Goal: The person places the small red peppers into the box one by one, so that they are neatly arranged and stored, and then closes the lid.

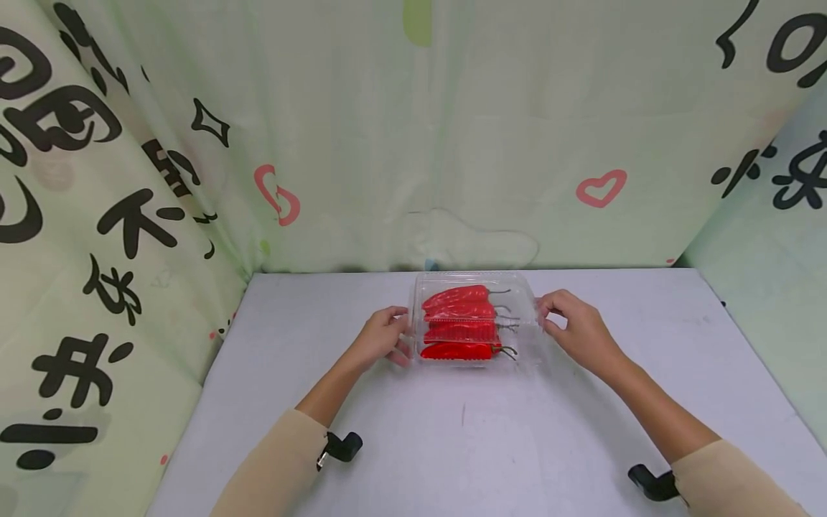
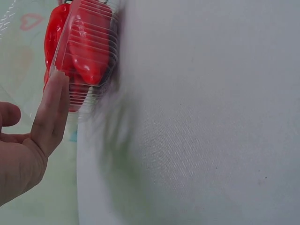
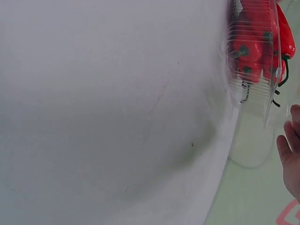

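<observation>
Pale grey counter (image 1: pixel 452 445) fills lower half of head view, w/ green printed curtain (image 1: pixel 388 143) behind and at both sides. Clear plastic clamshell box (image 1: pixel 474 319) sits at centre frame near counter's back edge, w/ red chili peppers (image 1: pixel 461 323) stacked inside, stems pointing to frame right. Both forearms reach in from bottom corners, beige sleeves at wrists. Left hand (image 1: pixel 382 337) is at box's left side, fingers (image 2: pixel 51 112) fairly straight, tips touching box edge; thumb apart, not clearly wrapped round it. Right hand (image 1: pixel 578 327) is at box's right side, fingers bent, tips pinching the clear rim. Right wrist view shows only fingertips (image 3: pixel 290 154) at frame right, just beside box; grip not clear there.
</observation>
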### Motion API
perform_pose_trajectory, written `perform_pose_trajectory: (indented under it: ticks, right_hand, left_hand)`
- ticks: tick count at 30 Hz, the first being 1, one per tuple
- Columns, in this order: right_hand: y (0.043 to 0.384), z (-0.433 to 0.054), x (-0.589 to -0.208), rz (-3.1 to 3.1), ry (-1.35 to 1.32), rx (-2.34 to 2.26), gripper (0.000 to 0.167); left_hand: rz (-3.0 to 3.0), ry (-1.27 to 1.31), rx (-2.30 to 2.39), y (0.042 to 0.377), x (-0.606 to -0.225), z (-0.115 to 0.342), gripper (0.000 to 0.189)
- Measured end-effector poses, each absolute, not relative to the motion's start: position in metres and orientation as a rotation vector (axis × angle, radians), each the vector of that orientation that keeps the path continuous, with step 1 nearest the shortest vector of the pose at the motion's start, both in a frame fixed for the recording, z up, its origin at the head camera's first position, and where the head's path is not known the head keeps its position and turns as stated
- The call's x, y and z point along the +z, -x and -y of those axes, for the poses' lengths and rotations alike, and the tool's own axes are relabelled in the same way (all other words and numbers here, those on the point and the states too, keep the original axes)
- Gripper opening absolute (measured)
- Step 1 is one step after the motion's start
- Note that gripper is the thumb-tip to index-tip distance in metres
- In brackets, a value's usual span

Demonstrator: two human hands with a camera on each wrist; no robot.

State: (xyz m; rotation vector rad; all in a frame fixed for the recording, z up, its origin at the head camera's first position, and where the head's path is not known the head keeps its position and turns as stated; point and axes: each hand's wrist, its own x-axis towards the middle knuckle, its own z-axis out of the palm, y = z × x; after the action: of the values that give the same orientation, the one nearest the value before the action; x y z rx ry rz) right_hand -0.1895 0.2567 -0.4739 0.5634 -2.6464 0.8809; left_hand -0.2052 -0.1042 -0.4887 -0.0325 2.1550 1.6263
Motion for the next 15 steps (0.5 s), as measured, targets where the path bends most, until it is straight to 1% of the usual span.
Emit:
perform_pose_trajectory:
  ticks: [4, 9, 15]
  right_hand:
    - [0.189, -0.256, -0.477, 2.616, -0.582, 0.879, 0.032]
    - [0.187, -0.256, -0.481, 2.627, -0.593, 0.862, 0.032]
    - [0.184, -0.257, -0.483, 2.669, -0.589, 0.865, 0.027]
  left_hand:
    - [-2.117, 0.030, 1.652, 0.200, -0.486, 0.106, 0.044]
    - [-2.112, 0.058, 1.637, 0.194, -0.482, 0.107, 0.048]
    - [-2.094, 0.052, 1.637, 0.188, -0.482, 0.108, 0.052]
